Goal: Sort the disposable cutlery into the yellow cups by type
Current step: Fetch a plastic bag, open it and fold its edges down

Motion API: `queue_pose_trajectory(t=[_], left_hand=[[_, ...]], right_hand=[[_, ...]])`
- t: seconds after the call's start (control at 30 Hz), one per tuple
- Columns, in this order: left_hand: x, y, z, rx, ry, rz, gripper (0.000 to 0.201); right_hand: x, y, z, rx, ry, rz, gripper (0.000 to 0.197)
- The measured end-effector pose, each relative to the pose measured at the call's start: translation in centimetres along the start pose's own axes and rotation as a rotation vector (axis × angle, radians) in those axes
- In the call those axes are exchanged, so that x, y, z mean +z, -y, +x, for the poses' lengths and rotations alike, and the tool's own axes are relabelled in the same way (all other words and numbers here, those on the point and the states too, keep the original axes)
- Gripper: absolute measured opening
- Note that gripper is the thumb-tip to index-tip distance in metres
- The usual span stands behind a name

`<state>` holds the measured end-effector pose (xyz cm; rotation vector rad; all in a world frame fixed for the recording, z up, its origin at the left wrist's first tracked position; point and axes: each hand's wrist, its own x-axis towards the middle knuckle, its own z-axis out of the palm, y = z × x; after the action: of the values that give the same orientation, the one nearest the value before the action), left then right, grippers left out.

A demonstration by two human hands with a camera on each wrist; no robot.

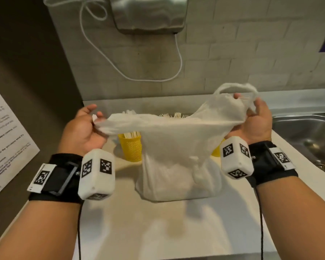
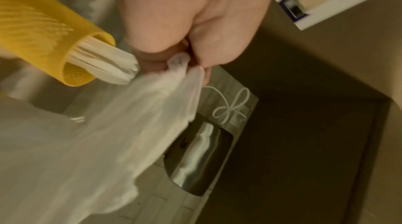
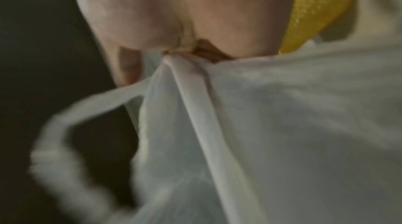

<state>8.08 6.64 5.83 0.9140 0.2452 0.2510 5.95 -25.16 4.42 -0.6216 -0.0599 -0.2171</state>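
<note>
Both hands hold a thin white plastic bag (image 1: 176, 147) stretched above the counter, its bottom resting on the surface. My left hand (image 1: 90, 124) pinches one top corner; the left wrist view shows the bag (image 2: 108, 133) bunched in the fingers (image 2: 174, 52). My right hand (image 1: 251, 117) grips the other side near the handle loop (image 1: 238, 87), and the bag (image 3: 261, 124) fills the right wrist view. A yellow mesh cup (image 1: 130, 147) with pale cutlery stands behind the bag at left, the same cup (image 2: 43, 38) close by my left hand. Another yellow cup (image 1: 217, 151) peeks out at right. Fork tines (image 1: 176, 115) show behind the bag.
A steel sink (image 1: 308, 136) lies right of the pale counter (image 1: 158, 231). A metal hand dryer (image 1: 148, 14) with a white cord (image 1: 178, 59) hangs on the tiled wall behind. A printed sheet (image 1: 6, 139) is on the dark wall at left.
</note>
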Motion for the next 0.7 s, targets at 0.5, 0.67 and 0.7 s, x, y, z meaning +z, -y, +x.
queue_pose_trajectory(t=[0.5,0.67,0.7], left_hand=[[-2.8,4.7,-0.9,0.223,0.353,1.37,0.015],[-2.6,4.5,-2.7,-0.128,0.219,0.398,0.023],[-2.2,4.3,-3.4,-0.196,0.254,0.189,0.023]], right_hand=[[-2.0,0.3,-1.8,0.199,0.263,-1.876,0.025],[-3.6,-0.7,-3.2,0.23,0.259,-1.756,0.041],[-4.0,-1.2,-3.3,0.174,0.146,-1.619,0.041]])
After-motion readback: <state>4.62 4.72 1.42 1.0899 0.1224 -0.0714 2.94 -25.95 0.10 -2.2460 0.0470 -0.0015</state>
